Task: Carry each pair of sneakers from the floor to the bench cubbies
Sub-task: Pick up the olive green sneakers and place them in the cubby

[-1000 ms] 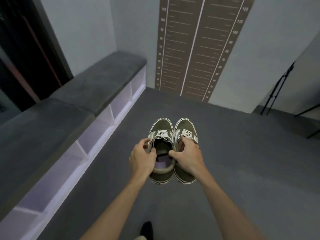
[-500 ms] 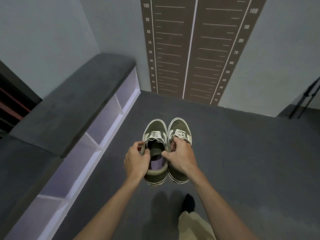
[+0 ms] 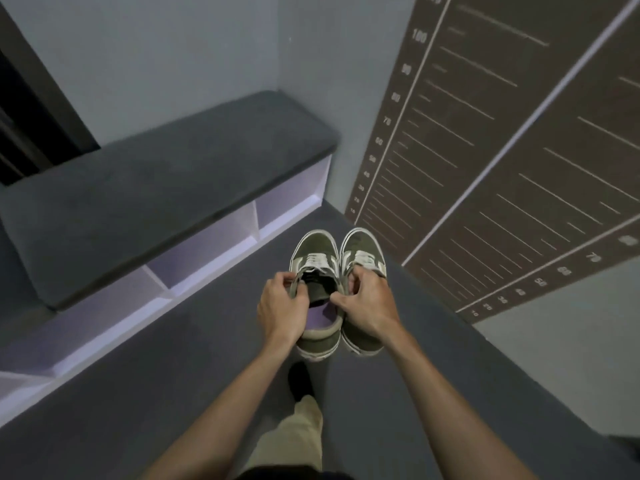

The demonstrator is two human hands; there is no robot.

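I hold a pair of olive-green sneakers with white laces and white soles in the air above the grey floor. My left hand (image 3: pixel 282 308) grips the collar of the left sneaker (image 3: pixel 313 252). My right hand (image 3: pixel 369 304) grips the opening of the right sneaker (image 3: pixel 362 245), fingers tucked inside. The two shoes are side by side, toes pointing away from me. The bench (image 3: pixel 166 188) with its dark grey cushion runs along the left wall, and its white cubbies (image 3: pixel 204 251) open toward the floor, left of the shoes.
A brown height chart (image 3: pixel 485 161) covers the wall ahead and to the right. Grey carpet (image 3: pixel 173 375) lies between me and the bench. My leg in beige trousers and a dark sock (image 3: pixel 299 379) stands below the shoes. A dark doorway (image 3: pixel 20 126) is at far left.
The view has swung left and closer to the bench, which now fills more of the left side. Both hands keep the same hold on the sneakers.
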